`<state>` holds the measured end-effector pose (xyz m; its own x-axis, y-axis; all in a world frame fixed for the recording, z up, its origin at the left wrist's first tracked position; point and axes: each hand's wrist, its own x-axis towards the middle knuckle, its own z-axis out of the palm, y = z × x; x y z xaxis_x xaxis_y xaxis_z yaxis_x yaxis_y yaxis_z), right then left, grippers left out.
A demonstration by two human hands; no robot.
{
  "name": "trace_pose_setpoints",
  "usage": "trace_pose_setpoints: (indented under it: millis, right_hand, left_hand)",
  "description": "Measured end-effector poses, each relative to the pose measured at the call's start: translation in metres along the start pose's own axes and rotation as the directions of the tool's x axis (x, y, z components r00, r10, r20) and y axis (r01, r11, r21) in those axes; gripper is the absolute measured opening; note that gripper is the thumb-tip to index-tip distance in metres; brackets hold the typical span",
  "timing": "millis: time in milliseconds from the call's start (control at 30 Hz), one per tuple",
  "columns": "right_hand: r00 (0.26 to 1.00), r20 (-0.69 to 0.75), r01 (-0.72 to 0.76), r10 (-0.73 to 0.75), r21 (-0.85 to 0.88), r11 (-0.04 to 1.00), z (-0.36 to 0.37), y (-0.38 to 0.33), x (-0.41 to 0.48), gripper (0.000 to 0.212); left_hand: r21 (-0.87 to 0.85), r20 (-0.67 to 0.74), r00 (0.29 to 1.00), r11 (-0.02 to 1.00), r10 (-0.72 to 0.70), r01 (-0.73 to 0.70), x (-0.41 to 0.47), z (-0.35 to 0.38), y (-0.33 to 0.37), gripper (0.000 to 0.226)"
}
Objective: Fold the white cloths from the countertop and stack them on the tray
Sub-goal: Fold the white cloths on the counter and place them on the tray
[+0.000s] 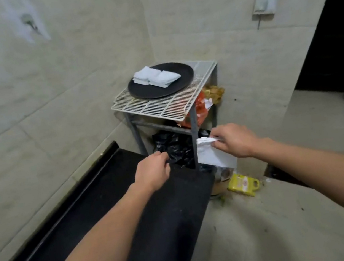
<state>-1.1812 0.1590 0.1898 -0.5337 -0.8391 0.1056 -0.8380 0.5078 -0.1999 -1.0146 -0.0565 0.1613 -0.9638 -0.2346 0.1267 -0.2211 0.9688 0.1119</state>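
My right hand (234,140) pinches a folded white cloth (210,157) by its top edge; the cloth hangs in the air past the end of the black countertop (135,216). My left hand (154,171) hovers over the counter's far end with fingers curled, holding nothing. A round black tray (185,79) sits on a white wire rack (162,105) in the corner. On the tray lie two piles of folded white cloths (156,78), side by side.
The rack tops a grey metal stand (194,135) with black plastic bags (174,147) and orange wrappers (201,111) underneath. A yellow packet (242,184) lies on the concrete floor. Tiled walls close the corner; a dark doorway (339,45) opens at right.
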Motion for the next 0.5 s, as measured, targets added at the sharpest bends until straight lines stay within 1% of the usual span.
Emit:
trace_pose_setpoints:
  millis: [67,167,267,367,500]
  right_hand:
    - [0.999,-0.004,-0.034,0.034,0.03,0.999,-0.01,0.029,0.019,0.008]
    - [0.998,-0.018,-0.053,0.054,0.044,0.998,-0.024,0.073,0.055,0.007]
    - [0.998,-0.061,-0.008,0.01,0.038,0.999,-0.04,0.117,0.096,0.008]
    - [0.995,-0.081,0.064,-0.059,0.054,0.997,-0.059,0.157,0.142,0.008]
    - [0.988,-0.071,0.143,-0.141,0.025,0.989,-0.084,0.195,0.214,0.007]
  left_hand:
    - [-0.012,-0.01,1.0,1.0,0.013,-0.013,0.04,0.002,0.008,0.021]
    - [-0.008,-0.018,1.0,1.0,0.011,-0.011,0.099,0.008,0.02,0.021]
    - [-0.014,-0.068,0.997,1.0,-0.02,0.019,0.158,0.014,0.03,0.017]
    - [-0.03,-0.116,0.989,0.996,-0.089,0.086,0.215,0.017,0.035,0.016]
    - [-0.059,-0.173,0.956,0.972,-0.236,0.229,0.271,0.015,0.03,0.015]
